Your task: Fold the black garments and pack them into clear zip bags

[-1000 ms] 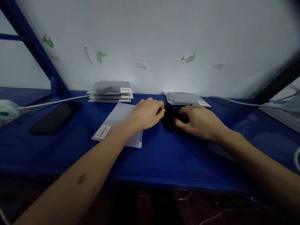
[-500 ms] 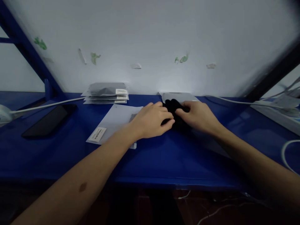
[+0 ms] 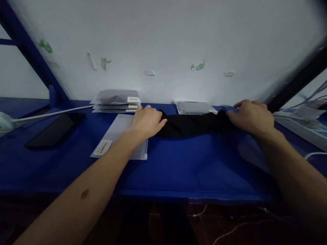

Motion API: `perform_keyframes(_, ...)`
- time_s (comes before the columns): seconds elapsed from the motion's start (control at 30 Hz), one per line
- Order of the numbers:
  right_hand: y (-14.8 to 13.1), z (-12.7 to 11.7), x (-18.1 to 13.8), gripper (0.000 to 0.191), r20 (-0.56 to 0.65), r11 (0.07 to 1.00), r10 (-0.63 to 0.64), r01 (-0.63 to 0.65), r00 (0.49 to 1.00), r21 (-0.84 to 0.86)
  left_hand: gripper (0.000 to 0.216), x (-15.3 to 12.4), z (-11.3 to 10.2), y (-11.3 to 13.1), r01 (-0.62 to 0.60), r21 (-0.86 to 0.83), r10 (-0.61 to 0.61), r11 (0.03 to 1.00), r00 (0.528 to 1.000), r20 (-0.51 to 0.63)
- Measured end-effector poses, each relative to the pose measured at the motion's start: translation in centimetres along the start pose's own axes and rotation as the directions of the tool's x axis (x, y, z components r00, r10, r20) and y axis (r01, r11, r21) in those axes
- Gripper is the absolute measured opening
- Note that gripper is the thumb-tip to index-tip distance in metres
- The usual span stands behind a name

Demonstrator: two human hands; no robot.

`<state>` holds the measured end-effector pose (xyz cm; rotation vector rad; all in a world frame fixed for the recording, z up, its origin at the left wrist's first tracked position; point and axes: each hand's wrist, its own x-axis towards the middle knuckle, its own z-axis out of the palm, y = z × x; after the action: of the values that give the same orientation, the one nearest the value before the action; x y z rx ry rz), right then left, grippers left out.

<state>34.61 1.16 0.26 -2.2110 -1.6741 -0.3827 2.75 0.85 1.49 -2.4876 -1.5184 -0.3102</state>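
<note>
Head view: long black cloth strip (image 3: 191, 125), gripped by left hand (image 3: 148, 120) and right hand (image 3: 251, 117), could be skewed by uneven pulling.

Flat bag, left of centre: a white sticker (image 3: 103, 147) stands on the near left corner of the translucent flat bag (image 3: 119, 129), with rows of fine dark print and a bolder dark block resembling a barcode; the characters are too small to read.
Stack, far left, top bag: a white label (image 3: 133, 99) with a dark line of print stands on the right end of the stack of bags (image 3: 112, 98), illegible.
Stack, second label: a narrow white strip (image 3: 133, 106) shows below, its print blurred.
Stack, lowest label: a thin pale tag (image 3: 131, 110), equally unreadable.
Readable words or numbers: none.
</note>
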Motion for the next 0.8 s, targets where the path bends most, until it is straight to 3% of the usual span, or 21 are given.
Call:
perform_keyframes(0.07,-0.4,0.3,0.1,0.039,0.001,0.997,-0.075,0.075,0.997,0.021,0.031,0.0,0.1,0.2,-0.070,-0.073,0.067,0.995,0.997,-0.035)
perform_keyframes(0.17,-0.7,0.9,0.5,0.027,0.155,0.981,-0.193,0.187,0.969,0.049,0.030,0.0,0.2,0.3,-0.156,-0.116,0.159,0.981,0.987,0.018)
perform_keyframes(0.3,-0.2,1.9,0.7,0.025,0.296,0.983,-0.179,0.179,0.938,0.027,0.040,0.1,0.2,0.0,-0.029,-0.090,0.035,0.996,0.998,0.059)
perform_keyframes(0.5,-0.3,1.9,0.4,0.028,0.257,0.991,-0.129,0.131,0.958,0.008,0.043,0.2,0.3,-0.1,0.103,-0.014,-0.103,0.995,0.995,-0.002)
perform_keyframes(0.8,-0.5,2.1,0.2,0.031,0.244,0.994,-0.109,0.108,0.964,0.018,0.036,0.1,0.4,-0.3,0.145,0.037,-0.146,0.989,0.989,0.033)
